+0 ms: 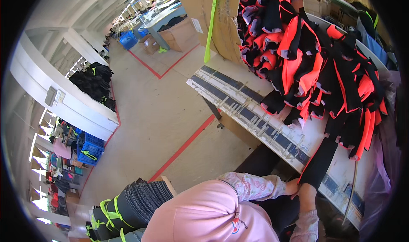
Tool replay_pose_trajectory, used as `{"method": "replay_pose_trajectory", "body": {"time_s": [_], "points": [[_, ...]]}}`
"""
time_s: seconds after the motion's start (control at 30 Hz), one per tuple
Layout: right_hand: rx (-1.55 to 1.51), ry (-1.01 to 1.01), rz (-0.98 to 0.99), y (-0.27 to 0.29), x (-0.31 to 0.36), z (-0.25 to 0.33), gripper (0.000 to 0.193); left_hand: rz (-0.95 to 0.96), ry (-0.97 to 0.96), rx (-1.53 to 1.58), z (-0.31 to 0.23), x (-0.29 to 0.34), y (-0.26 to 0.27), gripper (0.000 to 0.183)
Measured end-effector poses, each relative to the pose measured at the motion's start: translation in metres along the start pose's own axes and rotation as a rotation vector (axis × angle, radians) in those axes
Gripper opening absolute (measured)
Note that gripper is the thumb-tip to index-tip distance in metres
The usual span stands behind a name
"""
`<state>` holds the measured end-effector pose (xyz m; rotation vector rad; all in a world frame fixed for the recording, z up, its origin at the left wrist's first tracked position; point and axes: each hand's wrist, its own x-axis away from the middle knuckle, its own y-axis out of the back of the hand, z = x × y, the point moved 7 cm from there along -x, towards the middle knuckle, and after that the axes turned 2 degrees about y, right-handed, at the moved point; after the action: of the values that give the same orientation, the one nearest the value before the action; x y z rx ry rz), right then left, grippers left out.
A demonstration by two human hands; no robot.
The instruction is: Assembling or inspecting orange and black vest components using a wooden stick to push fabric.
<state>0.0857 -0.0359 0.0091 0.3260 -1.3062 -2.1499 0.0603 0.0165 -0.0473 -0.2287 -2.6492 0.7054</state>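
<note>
A long black fabric piece (319, 161) hangs over the near edge of a white work table (298, 135). My left hand (293, 186), coming out of a pink patterned sleeve, pinches the piece's lower end. My right hand (307, 196) grips the same end from just below. Higher on the table lies a big heap of black and orange-red fabric pieces (315, 58), and the black piece reaches up to the heap's edge. My pink top fills the lower middle of the view and hides part of both arms.
A cardboard box (221, 20) with a green strap leans behind the heap. Bundles of black pieces (128, 208) tied with green straps stand at lower left. Red lines mark the concrete floor (170, 114). Blue crates (89, 150) sit at left. A thin rod (352, 191) lies on the table's right.
</note>
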Motion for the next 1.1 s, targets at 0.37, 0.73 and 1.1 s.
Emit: {"method": "replay_pose_trajectory", "body": {"time_s": [0.37, 0.73, 1.1], "points": [[0.226, 0.057, 0.251, 0.02, 0.024, 0.048, 0.009, 0.056, -0.013, -0.028, 0.004, 0.017, -0.003, 0.017], [0.119, -0.196, 0.079, -0.033, 0.0, -0.03, 0.011, 0.106, 0.044, -0.115, 0.011, -0.008, 0.004, 0.02], [0.142, 0.022, 0.049, 0.03, 0.016, 0.046, 0.014, -0.116, 0.067, 0.114, 0.029, 0.003, -0.006, 0.024]]}}
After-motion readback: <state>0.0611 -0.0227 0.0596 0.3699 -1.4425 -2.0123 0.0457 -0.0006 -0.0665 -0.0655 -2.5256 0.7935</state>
